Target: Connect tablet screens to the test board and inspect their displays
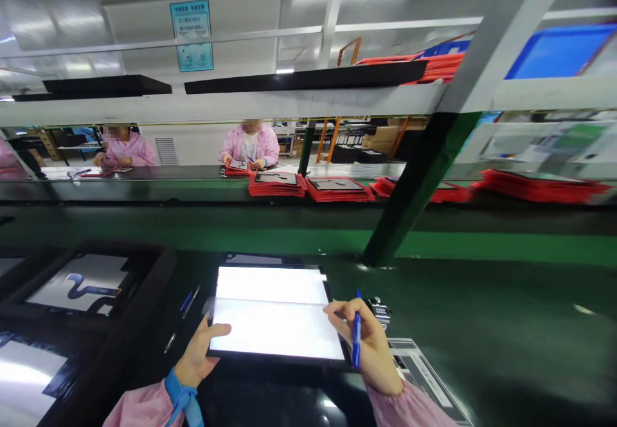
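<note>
A flat display panel (277, 324) with a bright white face and a dark border lies before me, a faint line running across it. My left hand (200, 350) grips its left edge, thumb on the white face and fingers hidden beneath. At the right edge, my right hand (364, 343) has a blue pen (357, 337) tucked in its fingers, with thumb and index finger bent at the panel's side. Whether these fingertips pinch the panel cannot be made out. A small metal device (380, 310) sits just past my right hand.
Black trays (159, 266) with panels stand at left. A thin pen-like tool (182, 317) lies beside them. A dark post (400, 215) rises at right. Red stacks (340, 189) line the ledge beyond; a person in pink (248, 144) works there. A framed sheet (424, 375) lies right.
</note>
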`<control>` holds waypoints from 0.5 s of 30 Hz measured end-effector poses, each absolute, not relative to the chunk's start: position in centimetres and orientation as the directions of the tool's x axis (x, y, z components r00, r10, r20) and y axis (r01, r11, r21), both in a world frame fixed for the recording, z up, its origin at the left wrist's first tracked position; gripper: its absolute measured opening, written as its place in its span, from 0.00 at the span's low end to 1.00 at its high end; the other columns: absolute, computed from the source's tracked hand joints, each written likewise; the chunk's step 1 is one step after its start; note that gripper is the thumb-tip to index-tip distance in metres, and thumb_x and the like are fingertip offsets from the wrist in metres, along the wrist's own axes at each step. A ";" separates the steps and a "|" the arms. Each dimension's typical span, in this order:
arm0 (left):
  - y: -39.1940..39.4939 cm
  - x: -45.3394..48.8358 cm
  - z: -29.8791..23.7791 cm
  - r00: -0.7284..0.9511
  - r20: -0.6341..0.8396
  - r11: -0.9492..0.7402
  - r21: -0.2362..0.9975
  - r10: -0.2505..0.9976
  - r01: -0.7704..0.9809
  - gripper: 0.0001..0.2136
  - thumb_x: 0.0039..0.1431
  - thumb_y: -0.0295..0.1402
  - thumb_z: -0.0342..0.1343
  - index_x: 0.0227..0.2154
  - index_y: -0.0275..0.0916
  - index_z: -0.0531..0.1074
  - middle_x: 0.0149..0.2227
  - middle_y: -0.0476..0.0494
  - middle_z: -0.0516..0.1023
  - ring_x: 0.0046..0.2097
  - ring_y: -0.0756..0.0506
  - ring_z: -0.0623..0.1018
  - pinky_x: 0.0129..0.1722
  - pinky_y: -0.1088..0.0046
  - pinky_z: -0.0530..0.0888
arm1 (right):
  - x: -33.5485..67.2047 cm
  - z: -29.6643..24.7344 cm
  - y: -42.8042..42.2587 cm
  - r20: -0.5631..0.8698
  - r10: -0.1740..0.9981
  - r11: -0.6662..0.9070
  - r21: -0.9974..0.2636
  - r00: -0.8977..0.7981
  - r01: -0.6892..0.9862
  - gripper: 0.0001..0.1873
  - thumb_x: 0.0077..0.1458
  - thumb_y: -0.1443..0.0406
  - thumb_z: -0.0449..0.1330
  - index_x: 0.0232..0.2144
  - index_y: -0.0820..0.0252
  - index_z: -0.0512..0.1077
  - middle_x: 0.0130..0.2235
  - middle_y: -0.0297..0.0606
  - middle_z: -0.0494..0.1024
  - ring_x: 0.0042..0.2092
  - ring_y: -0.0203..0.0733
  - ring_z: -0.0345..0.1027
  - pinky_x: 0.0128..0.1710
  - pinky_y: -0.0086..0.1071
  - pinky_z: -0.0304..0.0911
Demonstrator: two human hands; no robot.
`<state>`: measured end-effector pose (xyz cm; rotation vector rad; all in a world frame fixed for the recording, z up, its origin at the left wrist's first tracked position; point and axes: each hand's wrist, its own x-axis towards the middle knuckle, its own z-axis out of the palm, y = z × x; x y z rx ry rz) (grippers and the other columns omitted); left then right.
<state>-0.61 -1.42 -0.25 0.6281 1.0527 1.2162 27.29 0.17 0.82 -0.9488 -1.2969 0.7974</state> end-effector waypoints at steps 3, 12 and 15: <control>-1.3 -0.4 0.3 -0.018 -0.386 0.311 0.770 0.923 -0.557 0.29 0.37 0.30 0.63 0.48 0.40 0.69 0.39 0.43 0.82 0.49 0.34 0.78 0.50 0.54 0.73 | 27.2 -0.5 -2.5 0.484 0.870 0.463 -0.868 0.094 0.181 0.13 0.55 0.60 0.61 0.24 0.53 0.61 0.33 0.41 0.79 0.57 0.56 0.64 0.41 0.45 0.71; -1.2 -0.4 0.9 -0.002 -0.451 0.361 0.716 0.892 -0.598 0.33 0.35 0.27 0.63 0.51 0.41 0.65 0.35 0.45 0.82 0.43 0.35 0.81 0.47 0.54 0.76 | 26.7 6.2 -1.2 0.778 0.625 0.721 -0.544 -0.063 0.430 0.14 0.55 0.70 0.59 0.24 0.53 0.58 0.37 0.39 0.81 0.37 0.50 0.77 0.36 0.44 0.74; -1.3 -0.5 1.2 -0.001 -0.451 0.357 0.706 0.892 -0.612 0.34 0.34 0.26 0.63 0.50 0.41 0.66 0.36 0.44 0.82 0.43 0.33 0.81 0.46 0.52 0.76 | 25.6 10.1 2.1 0.677 0.731 0.676 -0.701 -0.085 0.226 0.16 0.55 0.64 0.61 0.24 0.55 0.56 0.45 0.45 0.78 0.31 0.43 0.75 0.29 0.37 0.73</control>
